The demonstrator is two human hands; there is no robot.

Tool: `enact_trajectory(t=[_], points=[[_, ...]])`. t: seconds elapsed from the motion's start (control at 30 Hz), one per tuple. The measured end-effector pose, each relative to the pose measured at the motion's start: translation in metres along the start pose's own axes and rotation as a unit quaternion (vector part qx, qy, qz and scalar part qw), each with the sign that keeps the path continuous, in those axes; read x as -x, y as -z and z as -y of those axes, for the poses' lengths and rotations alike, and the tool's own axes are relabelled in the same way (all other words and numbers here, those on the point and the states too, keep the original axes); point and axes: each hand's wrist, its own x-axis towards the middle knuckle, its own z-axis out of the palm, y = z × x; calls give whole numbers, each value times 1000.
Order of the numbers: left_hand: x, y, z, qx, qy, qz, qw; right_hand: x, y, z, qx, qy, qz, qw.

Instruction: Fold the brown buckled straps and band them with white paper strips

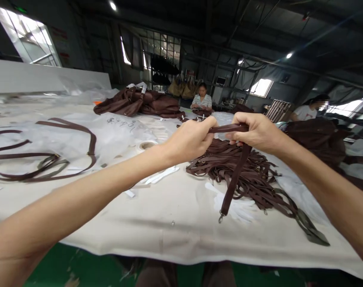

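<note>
A dark brown strap [236,179] is stretched between my two hands above the table. My left hand [193,137] is closed on one part of it, with the fingertips turned away from view. My right hand [254,131] pinches the strap a short way to the right. From there one end hangs down and carries a metal swivel clip [220,217]. Behind and below my hands lies a tangled pile of brown straps [253,171] with small metal fittings. White gloves [238,207] lie under the hanging end.
Loose straps [91,147] lie on clear plastic at the left. A tape roll [147,146] stands mid-table. Brown bags [139,101] are heaped behind, others [315,137] at right. An olive strap [309,229] nears the front edge. Two people [202,99] sit beyond the table.
</note>
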Motion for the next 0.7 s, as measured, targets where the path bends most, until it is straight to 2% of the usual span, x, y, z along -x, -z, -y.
enact_trajectory(t=[0.07, 0.1, 0.13, 0.17, 0.27, 0.33, 0.37, 0.43, 0.5, 0.53, 0.6, 0.7], points=[[7, 2, 2, 58, 59, 87, 993, 2, -13, -2, 81, 40, -108, 990], [9, 2, 4, 81, 84, 116, 986, 2, -17, -4, 100, 48, -135, 985], [10, 3, 7, 86, 97, 117, 985, 3, -21, -6, 100, 46, -134, 985], [11, 4, 11, 68, 97, 92, 989, 3, -23, -8, 79, 36, -107, 990], [9, 5, 18, -47, 46, -30, 997, 5, -28, -14, -48, -19, 40, 998], [9, 7, 20, -69, 47, -37, 996, 7, -34, -19, -100, -35, 91, 990], [10, 8, 19, -49, 67, -17, 996, 8, -37, -22, -96, -33, 80, 992], [14, 9, 19, 46, 126, 60, 989, 8, -45, -28, -52, -24, -6, 998], [20, 9, 21, 185, 174, 128, 959, 7, -53, -34, -26, -23, -111, 993], [22, 8, 23, 250, 186, 141, 940, 6, -55, -37, -30, -27, -140, 989], [25, 7, 28, 329, 196, 122, 916, 4, -58, -40, -66, -38, -133, 988], [21, 7, 32, 332, 201, 108, 915, 4, -59, -38, -172, -42, -32, 984]])
